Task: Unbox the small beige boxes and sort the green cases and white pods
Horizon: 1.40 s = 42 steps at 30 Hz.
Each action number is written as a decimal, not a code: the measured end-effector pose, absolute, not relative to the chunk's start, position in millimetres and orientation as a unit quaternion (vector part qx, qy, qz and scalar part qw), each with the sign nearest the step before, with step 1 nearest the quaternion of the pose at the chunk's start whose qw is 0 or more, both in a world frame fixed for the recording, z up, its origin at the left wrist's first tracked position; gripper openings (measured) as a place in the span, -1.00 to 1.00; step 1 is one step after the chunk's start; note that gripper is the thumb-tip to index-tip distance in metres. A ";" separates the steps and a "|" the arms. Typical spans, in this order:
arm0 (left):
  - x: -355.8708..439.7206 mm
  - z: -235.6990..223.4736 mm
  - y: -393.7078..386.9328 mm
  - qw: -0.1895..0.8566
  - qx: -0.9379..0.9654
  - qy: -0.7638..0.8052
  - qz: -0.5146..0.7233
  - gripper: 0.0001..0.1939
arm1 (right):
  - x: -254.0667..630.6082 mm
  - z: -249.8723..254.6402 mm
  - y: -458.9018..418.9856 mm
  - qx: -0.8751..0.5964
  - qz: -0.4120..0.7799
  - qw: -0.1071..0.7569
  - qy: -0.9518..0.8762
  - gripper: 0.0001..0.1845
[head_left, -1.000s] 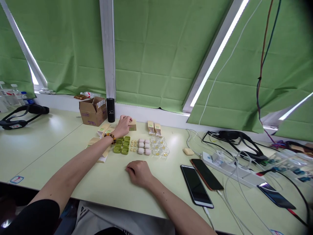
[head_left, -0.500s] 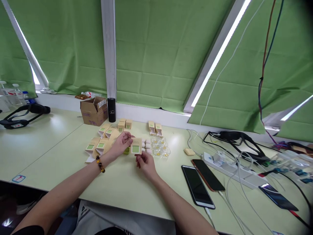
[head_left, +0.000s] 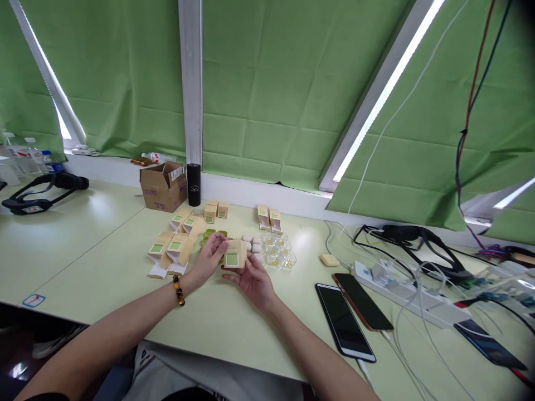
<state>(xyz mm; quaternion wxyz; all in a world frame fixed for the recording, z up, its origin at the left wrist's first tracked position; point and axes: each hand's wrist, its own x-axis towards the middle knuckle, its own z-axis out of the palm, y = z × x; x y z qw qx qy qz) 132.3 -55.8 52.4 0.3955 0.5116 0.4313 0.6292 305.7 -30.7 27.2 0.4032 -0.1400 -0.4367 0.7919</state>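
Observation:
Between my two hands a small tan paper box (head_left: 234,254) with a green square on its front is held up above the table. My left hand (head_left: 211,257) pinches its left side, and my right hand (head_left: 256,278) grips it from below and the right. Behind the box are green square cups (head_left: 208,234), partly hidden by my left hand, and pale rounded pieces (head_left: 256,240), partly covered by the box. Clear plastic cups (head_left: 277,248) with small yellow bits stand to the right. Opened tan boxes (head_left: 178,247) lie to the left of my left hand.
Closed tan boxes (head_left: 211,211) and two opened ones (head_left: 270,218) stand at the back. Beyond are a cardboard carton (head_left: 163,192) and a black tumbler (head_left: 194,185). On the right lie phones (head_left: 345,320), a power strip (head_left: 407,292), cables and a black headset (head_left: 422,248).
My left hand has brought a tan box from the back row to the front. My right hand has risen from the table and joined in holding it.

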 end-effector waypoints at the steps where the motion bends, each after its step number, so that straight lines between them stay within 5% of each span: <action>1: 133.1 51.1 -56.0 0.390 0.517 0.433 0.627 -0.57 | 304.8 27.1 -31.5 -0.141 0.788 0.410 -0.436 -0.50; 10: 135.7 44.1 -61.6 0.222 0.555 0.494 0.632 -0.72 | 303.4 20.5 -26.3 -0.232 0.619 0.573 -0.484 -0.38; 18: 151.7 32.1 -73.0 0.322 0.605 0.458 0.566 -0.32 | 306.5 16.7 -29.2 -0.349 0.291 0.594 -0.664 -0.41; 27: 160.3 36.4 -73.9 0.500 0.553 0.307 0.592 -0.19 | 308.1 16.9 -28.2 -0.275 0.051 0.590 -0.757 -0.45; 35: 156.0 39.8 -73.4 0.561 0.436 0.308 0.633 -0.23 | 308.6 23.0 -40.6 -0.171 0.092 0.562 -0.804 -0.40; 42: 145.6 43.7 -66.9 0.503 0.462 0.327 0.653 -0.39 | 310.4 25.0 -36.6 -0.204 0.170 0.650 -0.712 -0.58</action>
